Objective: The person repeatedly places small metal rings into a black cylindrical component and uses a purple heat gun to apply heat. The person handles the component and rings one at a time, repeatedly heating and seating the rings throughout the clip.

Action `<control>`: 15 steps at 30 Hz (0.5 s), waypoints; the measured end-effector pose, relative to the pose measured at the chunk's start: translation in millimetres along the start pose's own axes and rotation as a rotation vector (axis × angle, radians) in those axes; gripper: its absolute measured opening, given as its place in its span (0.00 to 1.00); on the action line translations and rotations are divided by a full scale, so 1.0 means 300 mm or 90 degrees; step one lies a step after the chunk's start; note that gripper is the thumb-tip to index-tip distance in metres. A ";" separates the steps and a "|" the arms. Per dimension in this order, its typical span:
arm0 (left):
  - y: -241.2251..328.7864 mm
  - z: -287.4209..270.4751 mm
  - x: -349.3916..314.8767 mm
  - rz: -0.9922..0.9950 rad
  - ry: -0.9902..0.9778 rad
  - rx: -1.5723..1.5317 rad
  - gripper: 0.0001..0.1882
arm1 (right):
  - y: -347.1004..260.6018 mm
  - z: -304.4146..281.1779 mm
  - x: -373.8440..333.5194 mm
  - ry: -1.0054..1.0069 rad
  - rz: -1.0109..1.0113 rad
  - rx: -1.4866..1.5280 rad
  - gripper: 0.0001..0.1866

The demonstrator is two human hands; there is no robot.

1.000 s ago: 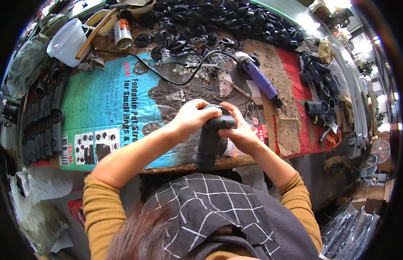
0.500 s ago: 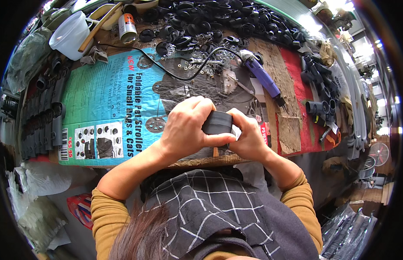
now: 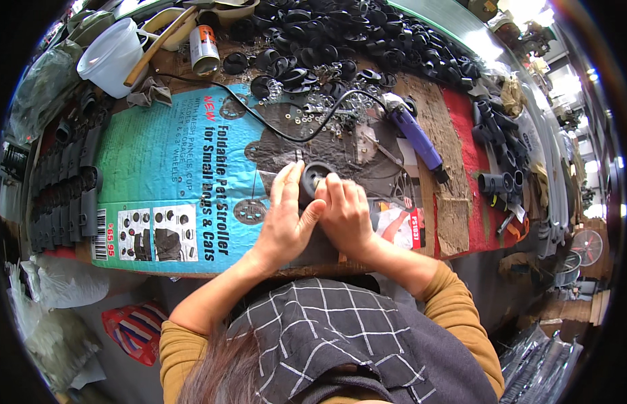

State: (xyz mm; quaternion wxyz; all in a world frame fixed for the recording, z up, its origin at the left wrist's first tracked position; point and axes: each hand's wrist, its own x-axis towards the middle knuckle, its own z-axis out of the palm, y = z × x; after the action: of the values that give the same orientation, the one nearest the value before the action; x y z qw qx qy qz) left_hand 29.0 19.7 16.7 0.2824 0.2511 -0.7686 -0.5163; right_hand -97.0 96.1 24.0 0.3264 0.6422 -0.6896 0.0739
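A black wheel rests at the near middle of the work surface, its round face with the hub turned up. My left hand lies along the wheel's left side, fingers stretched forward and thumb against the near rim, holding it. Over the wheel's right part is my right hand, its fingers bent and pressed together at the hub. A small pale spot shows at those fingertips, but I cannot make out what they hold. Small metal nuts and springs lie scattered beyond the wheel.
A purple corded power tool lies to the right, its black cable curving across the printed cardboard. Black wheel parts are heaped at the back. A white bucket, a can and rows of black plastic parts are at left.
The wheel, earlier held edge-on between both hands, is now lower left with its hub face up. My left fingers have straightened along it, and my right hand has moved left to the hub.
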 end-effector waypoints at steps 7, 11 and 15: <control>-0.112 0.052 0.077 0.135 0.069 0.067 0.31 | 0.119 0.020 -0.002 -0.038 0.128 0.592 0.10; -0.088 0.040 0.095 0.086 0.018 0.063 0.27 | 0.244 0.224 0.128 -0.104 0.212 0.438 0.04; -0.062 0.038 0.098 0.026 0.014 0.016 0.25 | 0.268 0.356 0.192 -0.062 0.147 0.433 0.05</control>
State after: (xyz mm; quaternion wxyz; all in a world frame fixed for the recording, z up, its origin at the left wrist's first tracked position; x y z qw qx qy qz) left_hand 2.0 0.8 1.0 0.2981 0.2450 -0.7768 -0.4977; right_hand -207.9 5.3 -1.8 0.0506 0.6348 -0.7082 0.3050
